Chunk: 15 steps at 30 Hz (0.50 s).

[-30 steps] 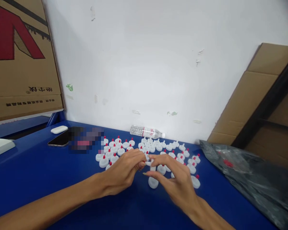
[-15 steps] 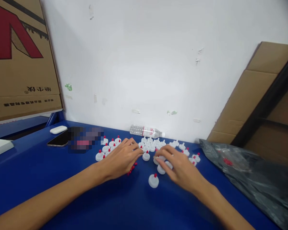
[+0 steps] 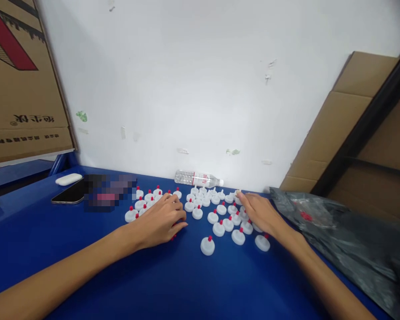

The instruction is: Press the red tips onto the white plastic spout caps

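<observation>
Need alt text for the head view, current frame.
A person's right hand is among round white caps, many red-tipped, while the left hand is over small red pieces on a blue table. Behind, a clear bottle lies by a white wall; a dark plastic bag lies at right.

One left hand [image 3: 163, 221] and one right hand [image 3: 259, 212] showed. Between them stood at least ten red-tipped caps [image 3: 218, 229] and at least eight plain caps [image 3: 206, 202]; beyond the left hand, at least eight more red-tipped ones. Past both hands lay one bottle [image 3: 199, 178]; left of the left hand, one phone [image 3: 67, 194] and one white case [image 3: 68, 179]; right of the right hand, one dark bag [image 3: 333, 249].
</observation>
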Motion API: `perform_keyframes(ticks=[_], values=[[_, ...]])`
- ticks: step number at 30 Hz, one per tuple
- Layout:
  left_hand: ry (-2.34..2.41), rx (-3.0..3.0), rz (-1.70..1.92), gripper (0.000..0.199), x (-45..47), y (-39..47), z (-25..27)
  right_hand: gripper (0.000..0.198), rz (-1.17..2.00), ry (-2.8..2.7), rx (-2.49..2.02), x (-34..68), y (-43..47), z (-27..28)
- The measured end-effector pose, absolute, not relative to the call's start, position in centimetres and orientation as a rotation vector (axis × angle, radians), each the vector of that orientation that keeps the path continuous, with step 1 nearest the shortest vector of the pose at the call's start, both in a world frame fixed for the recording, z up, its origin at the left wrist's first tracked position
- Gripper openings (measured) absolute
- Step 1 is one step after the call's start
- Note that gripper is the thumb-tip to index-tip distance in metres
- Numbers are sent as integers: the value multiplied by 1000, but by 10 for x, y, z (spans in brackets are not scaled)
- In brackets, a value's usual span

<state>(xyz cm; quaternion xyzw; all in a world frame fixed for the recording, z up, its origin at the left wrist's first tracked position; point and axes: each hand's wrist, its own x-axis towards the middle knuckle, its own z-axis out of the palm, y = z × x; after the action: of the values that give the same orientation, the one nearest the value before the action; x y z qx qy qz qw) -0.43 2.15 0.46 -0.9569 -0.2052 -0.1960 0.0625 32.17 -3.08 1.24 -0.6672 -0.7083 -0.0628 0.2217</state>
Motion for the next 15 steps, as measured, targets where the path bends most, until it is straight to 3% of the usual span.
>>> perform_keyframes(ticks=[9,15], values=[[-542,-2899,-599,19,-5,28,-1,72,-120,-1876,-1878,343,-28,18],[-566,-2911,-605,13,-3,26,3,74,-142,-1812,-1925,364,-21,12]])
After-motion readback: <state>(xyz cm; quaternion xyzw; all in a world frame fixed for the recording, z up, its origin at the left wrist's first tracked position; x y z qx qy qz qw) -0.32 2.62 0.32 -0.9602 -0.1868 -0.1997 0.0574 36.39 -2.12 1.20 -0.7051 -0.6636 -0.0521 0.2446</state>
